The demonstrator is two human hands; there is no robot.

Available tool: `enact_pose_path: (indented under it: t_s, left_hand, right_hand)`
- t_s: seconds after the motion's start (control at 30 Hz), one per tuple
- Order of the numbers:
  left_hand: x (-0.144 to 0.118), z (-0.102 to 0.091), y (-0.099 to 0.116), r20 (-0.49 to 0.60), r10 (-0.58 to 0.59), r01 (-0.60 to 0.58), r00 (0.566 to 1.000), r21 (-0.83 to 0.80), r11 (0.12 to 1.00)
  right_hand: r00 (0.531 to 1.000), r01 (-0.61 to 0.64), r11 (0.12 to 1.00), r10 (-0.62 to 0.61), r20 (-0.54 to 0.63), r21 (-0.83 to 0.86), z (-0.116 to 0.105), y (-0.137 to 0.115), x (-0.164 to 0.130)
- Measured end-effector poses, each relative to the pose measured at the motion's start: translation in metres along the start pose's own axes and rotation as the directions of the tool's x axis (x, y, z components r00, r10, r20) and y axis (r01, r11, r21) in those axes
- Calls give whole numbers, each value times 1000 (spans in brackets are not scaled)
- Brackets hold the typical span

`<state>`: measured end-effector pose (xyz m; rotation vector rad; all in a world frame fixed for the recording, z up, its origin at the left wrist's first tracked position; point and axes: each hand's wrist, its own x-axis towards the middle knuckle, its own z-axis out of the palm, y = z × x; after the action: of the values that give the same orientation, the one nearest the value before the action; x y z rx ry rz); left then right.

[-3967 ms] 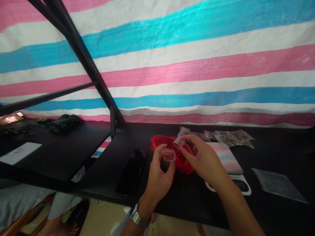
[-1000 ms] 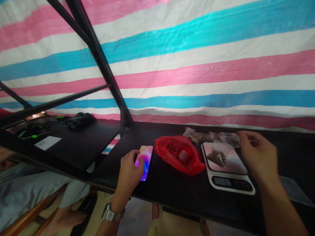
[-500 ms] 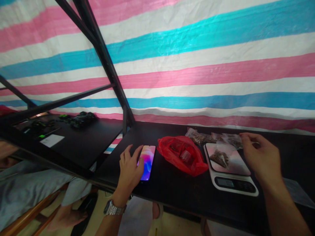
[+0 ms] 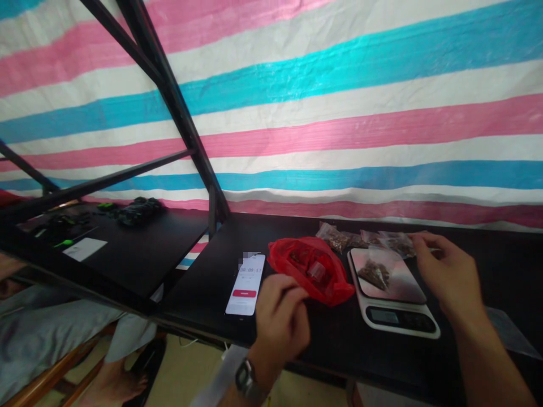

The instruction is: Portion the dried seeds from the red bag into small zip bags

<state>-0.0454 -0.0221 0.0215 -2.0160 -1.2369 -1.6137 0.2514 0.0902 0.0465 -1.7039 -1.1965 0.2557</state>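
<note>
The left hand (image 4: 282, 322) hangs loosely curled and holding nothing at lower centre, between the lit phone (image 4: 246, 284) and the red bag (image 4: 311, 268). The right hand (image 4: 449, 274), fingers half-open and gripping nothing, hovers beside the scale (image 4: 394, 294), where a small clear packet (image 4: 373, 271) rests (a sleeve brush could tip it off the worktop (image 4: 322, 339)).

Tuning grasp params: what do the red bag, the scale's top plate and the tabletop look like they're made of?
Red bag: thin plastic film, glossy; it crumples and the contents show through.
Scale: the top plate is mirror-smooth, reflecting the striped sheet, likely glass or polished steel; the body looks like white plastic.
Tabletop: black, matt and flat, probably painted or laminated board; cannot tell which.
</note>
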Motion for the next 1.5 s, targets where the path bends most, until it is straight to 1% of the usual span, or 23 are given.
enact_pose_path:
  t_s: [0.07, 0.1, 0.17, 0.23, 0.3, 0.4, 0.47, 0.53, 0.6, 0.7, 0.77, 0.83, 0.9, 1.0, 1.1, 1.17, 1.27, 1.4, 1.5]
  left_hand:
    - [-5, 18, 25, 72, 167, -158, 983, -122, 980]
    - [-7, 27, 34, 90, 197, -181, 976, -164, 970]
    - [-9, 42, 45, 92, 205, -181, 974, -218, 959]
    - [-6, 55, 46, 100, 161, -133, 982, -245, 960]
    - [-1, 67, 43, 115, 85, -53, 990, -258, 965]
    - [11, 82, 37, 121, -17, 47, 992, -248, 968]
    - [17, 91, 36, 88, -45, 64, 995, -228, 972]
    - [21, 96, 40, 39, -38, 46, 999, -228, 973]
    - [20, 98, 48, -13, 16, -19, 1000, -260, 966]
    - [13, 97, 67, -62, 141, -153, 988, -329, 932]
    - [6, 96, 77, -53, 216, -220, 975, -367, 904]
    - [2, 97, 80, -41, 266, -260, 963, -393, 882]
    - [1, 97, 76, -49, 253, -250, 966, -404, 880]
    - [8, 93, 59, -87, 116, -139, 989, -357, 924]
    - [16, 82, 43, -102, 56, -82, 993, -272, 959]
    - [19, 75, 37, -95, 52, -73, 994, -235, 969]
    - [17, 68, 36, -78, 66, -82, 995, -215, 973]
    - [12, 64, 39, -44, 78, -86, 996, -204, 975]
    - [13, 64, 39, -24, 80, -83, 997, -210, 974]
  right_hand:
    - [1000, -3, 1000, 3, 19, -21, -1, 1, 1]
    - [999, 2, 999, 0, 40, -40, -1, 1, 1]
    - [996, 36, 996, -28, 90, -79, -2, 1, 1]
    - [986, 101, 990, -86, 143, -102, -2, 2, 2]
    - [971, 153, 982, -129, 200, -109, -1, 6, 3]
    - [941, 171, 979, -127, 312, -115, -2, 12, 4]
    - [931, 162, 979, -110, 347, -126, -5, 16, 5]
    - [940, 153, 978, -101, 327, -139, -8, 20, 6]
    - [951, 149, 980, -105, 292, -135, -11, 24, 8]
    - [965, 146, 983, -117, 234, -112, -13, 33, 12]
    - [972, 131, 985, -107, 209, -108, -13, 38, 14]
    - [974, 109, 989, -86, 209, -103, -12, 41, 16]
    - [972, 97, 991, -74, 223, -94, -12, 43, 16]
    - [967, 97, 991, -71, 243, -96, -11, 41, 16]
    - [961, 93, 990, -62, 268, -102, -10, 38, 14]
    - [955, 96, 992, -68, 288, -86, -9, 36, 13]
    - [942, 115, 991, -89, 323, -62, -7, 34, 12]
    - [932, 129, 990, -101, 349, -58, -2, 34, 10]
    - [929, 125, 991, -104, 354, -37, 1, 30, 8]
